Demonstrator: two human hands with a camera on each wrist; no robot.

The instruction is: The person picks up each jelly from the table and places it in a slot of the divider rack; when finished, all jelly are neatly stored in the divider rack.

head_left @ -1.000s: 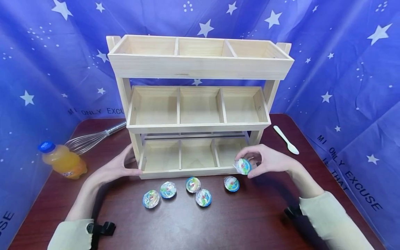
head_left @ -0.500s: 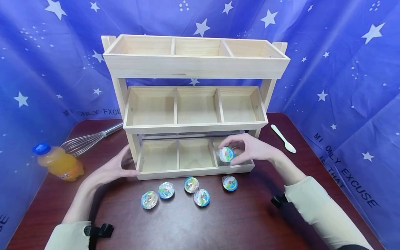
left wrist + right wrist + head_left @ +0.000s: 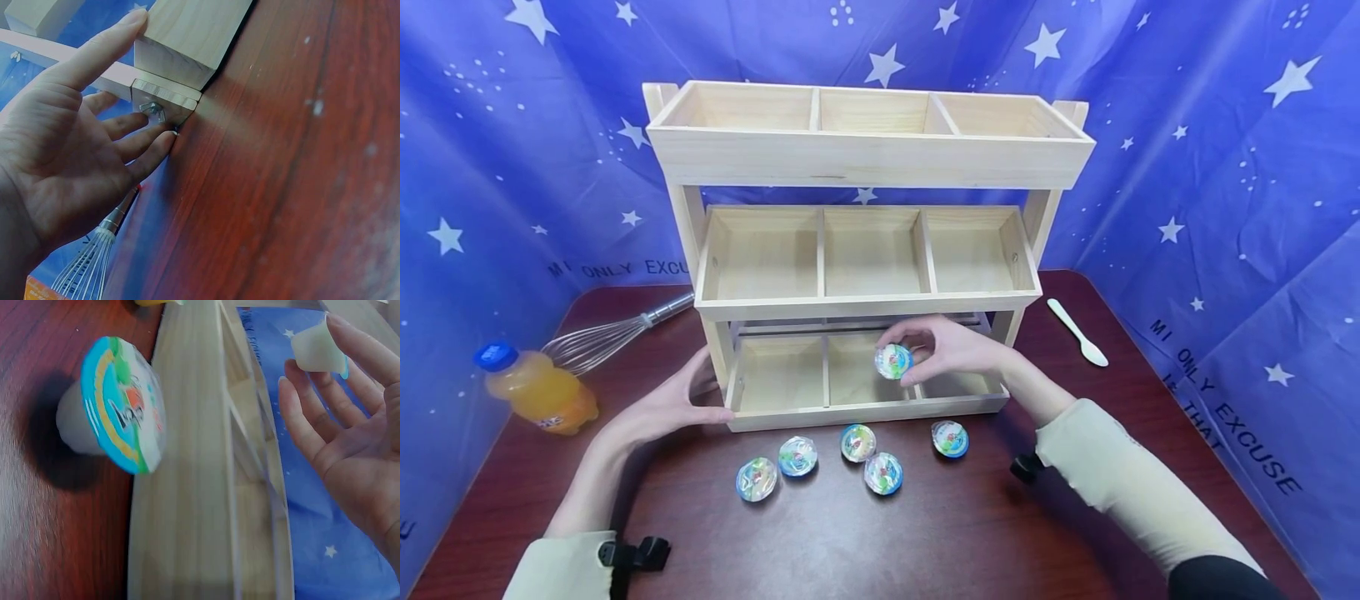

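A: The rack (image 3: 865,158) looks like pale, unfinished wood, matt, grain showing, with a small shiny metal bolt (image 3: 152,110) at its foot.

B: And the worktop (image 3: 925,533)?

A: Dark reddish wood finish, smooth, slightly glossy. The jelly cups (image 3: 883,472) are translucent plastic under glossy printed foil lids.

B: The rest?

A: A bright metal wire whisk (image 3: 602,337), a clear plastic bottle (image 3: 538,390), a matt pale spoon (image 3: 1077,332), and a creased, faintly sheeny cloth backdrop (image 3: 1225,167).

My left grip (image 3: 662,408) lies flat, fingers straight, thumb stretched out. My right grip (image 3: 951,350) is raised, fingertips (image 3: 337,337) pinching, arm reaching forward.
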